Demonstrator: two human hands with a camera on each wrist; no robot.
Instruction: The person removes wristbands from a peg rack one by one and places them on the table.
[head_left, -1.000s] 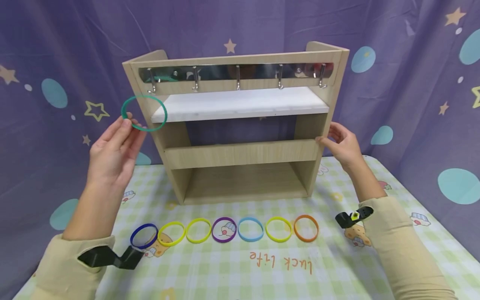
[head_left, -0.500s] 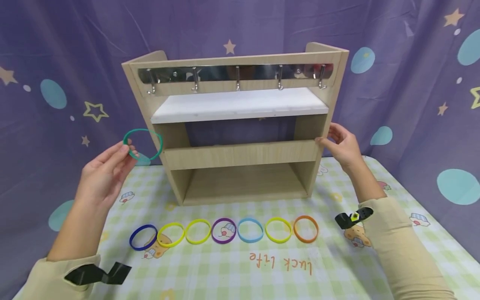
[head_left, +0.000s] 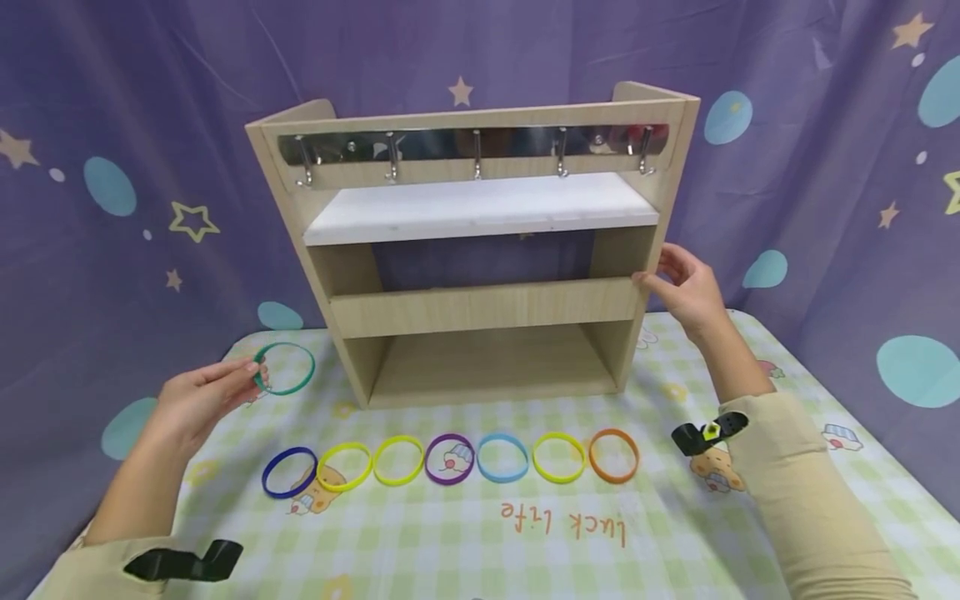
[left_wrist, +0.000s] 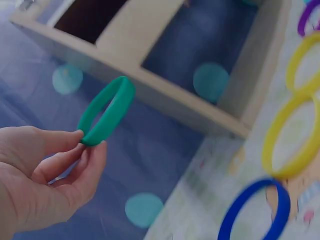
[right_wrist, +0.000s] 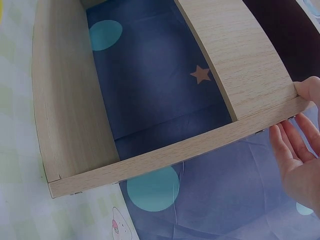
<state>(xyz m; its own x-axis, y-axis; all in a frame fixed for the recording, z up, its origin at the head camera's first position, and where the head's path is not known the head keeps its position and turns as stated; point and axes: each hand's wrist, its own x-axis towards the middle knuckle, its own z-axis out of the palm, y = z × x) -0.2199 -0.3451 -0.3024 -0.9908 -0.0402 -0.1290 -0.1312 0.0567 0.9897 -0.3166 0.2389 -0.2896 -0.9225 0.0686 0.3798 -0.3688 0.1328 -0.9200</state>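
A green silicone wristband (head_left: 312, 372) is pinched between the thumb and fingers of my left hand (head_left: 197, 402), left of the wooden rack. The left wrist view shows the same green band (left_wrist: 111, 117) standing out from the fingertips. My right hand (head_left: 688, 293) grips the right side panel of the wooden rack (head_left: 480, 308), its thumb at the front crossboard. In the right wrist view the fingers (right_wrist: 295, 142) lie along the panel's outer side. Across the rack's top runs a metal strip with several hooks (head_left: 477, 158).
Several wristbands lie in a row before the rack: dark blue (head_left: 264, 483), yellow ones (head_left: 369, 467), purple (head_left: 427, 467), light blue (head_left: 502, 479) and orange (head_left: 636, 467). A checked tablecloth (head_left: 420, 550) covers the table. A purple curtain (head_left: 480, 42) hangs behind.
My left hand has come down from beside the white shelf to near table height, with the green wristband still pinched. The right hand and the rack have stayed in place.
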